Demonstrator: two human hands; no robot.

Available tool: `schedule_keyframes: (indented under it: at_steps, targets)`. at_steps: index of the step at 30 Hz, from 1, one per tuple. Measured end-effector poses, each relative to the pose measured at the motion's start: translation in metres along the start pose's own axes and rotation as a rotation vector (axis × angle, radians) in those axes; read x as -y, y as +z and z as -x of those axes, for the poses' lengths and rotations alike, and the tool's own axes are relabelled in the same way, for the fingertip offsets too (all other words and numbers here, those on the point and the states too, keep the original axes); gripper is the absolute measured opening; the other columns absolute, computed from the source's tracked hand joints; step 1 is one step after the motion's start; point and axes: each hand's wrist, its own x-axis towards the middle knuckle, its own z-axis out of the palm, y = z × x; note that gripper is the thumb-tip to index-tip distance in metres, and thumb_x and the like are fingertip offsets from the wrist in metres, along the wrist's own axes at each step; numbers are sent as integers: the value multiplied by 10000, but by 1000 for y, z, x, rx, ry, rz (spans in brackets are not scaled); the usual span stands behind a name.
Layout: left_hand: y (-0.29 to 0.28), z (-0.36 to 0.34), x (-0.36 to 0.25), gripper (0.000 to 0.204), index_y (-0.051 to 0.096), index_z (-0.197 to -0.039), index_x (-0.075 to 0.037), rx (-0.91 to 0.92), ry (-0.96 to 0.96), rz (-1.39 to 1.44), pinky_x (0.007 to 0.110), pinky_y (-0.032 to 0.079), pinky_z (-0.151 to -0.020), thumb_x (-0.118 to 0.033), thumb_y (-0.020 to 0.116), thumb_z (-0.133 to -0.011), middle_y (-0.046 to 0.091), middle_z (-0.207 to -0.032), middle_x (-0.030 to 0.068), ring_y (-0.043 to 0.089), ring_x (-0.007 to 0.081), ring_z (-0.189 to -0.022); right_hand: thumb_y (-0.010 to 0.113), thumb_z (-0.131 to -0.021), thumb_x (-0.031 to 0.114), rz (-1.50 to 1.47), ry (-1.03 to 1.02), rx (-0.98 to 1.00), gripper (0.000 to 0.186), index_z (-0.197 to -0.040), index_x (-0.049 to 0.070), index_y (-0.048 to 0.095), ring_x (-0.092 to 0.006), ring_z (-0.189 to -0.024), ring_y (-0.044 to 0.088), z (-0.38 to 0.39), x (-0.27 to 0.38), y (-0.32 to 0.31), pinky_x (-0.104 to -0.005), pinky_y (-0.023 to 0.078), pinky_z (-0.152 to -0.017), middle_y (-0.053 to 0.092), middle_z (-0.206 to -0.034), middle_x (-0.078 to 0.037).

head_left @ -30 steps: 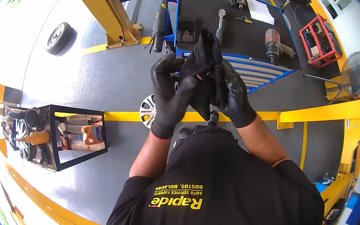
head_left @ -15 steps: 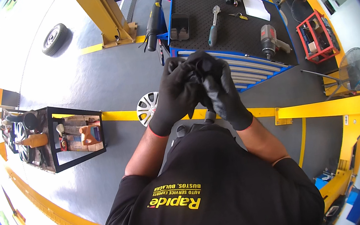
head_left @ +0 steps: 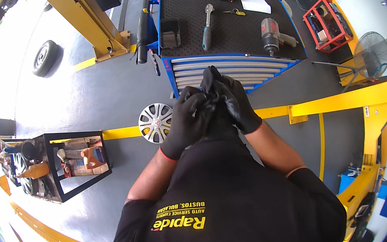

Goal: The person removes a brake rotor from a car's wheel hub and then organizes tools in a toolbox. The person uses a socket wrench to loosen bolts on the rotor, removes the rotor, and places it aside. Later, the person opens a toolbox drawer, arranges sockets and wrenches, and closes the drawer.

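Both my hands wear black gloves with red cuffs and are pressed together in front of my chest. My left hand (head_left: 185, 124) wraps around from the left. My right hand (head_left: 239, 105) closes in from the right. Between them they grip a crumpled black glove-like piece (head_left: 209, 78), whose tip sticks up above the fingers. Most of the piece is hidden inside the two hands. Just beyond the hands stands a blue tool cart (head_left: 240, 69) with drawers.
On the cart's black mat lie a ratchet (head_left: 207, 29), an impact wrench (head_left: 271, 34), a small black tray (head_left: 170, 32) and a white sheet (head_left: 254, 1). A silver hubcap (head_left: 155, 122) lies on the grey floor. A black shelf frame (head_left: 75, 164) holds bottles at left. Yellow lift beams (head_left: 345, 100) cross at right.
The hands have come down and closer to my chest and closed tighter. The black piece, spread out between the fingers a second ago, is now bunched up inside them.
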Motion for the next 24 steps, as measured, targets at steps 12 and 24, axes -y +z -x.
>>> schedule_keyframes:
  at_steps: [12, 24]
  targets:
    - [88, -62, 269, 180, 737, -1063, 12, -579, -786, 803, 409, 616, -801, -109, 775, -936, 766, -984, 141, 770, 307, -887, 683, -1046, 74, 172, 139, -401, 295, -1339, 37, 683, -112, -1139, 671, 116, -54, -101, -301, 559, -1005, 736, -1231, -18]
    - [80, 23, 167, 190, 708, -1129, -20, -200, -921, 543, 392, 570, -879, -168, 610, -1059, 751, -1122, 116, 737, 250, -1054, 633, -1114, 204, 121, 237, -429, 288, -1349, 45, 685, -108, -1021, 641, 128, -63, -159, -281, 539, -935, 688, -1135, 25]
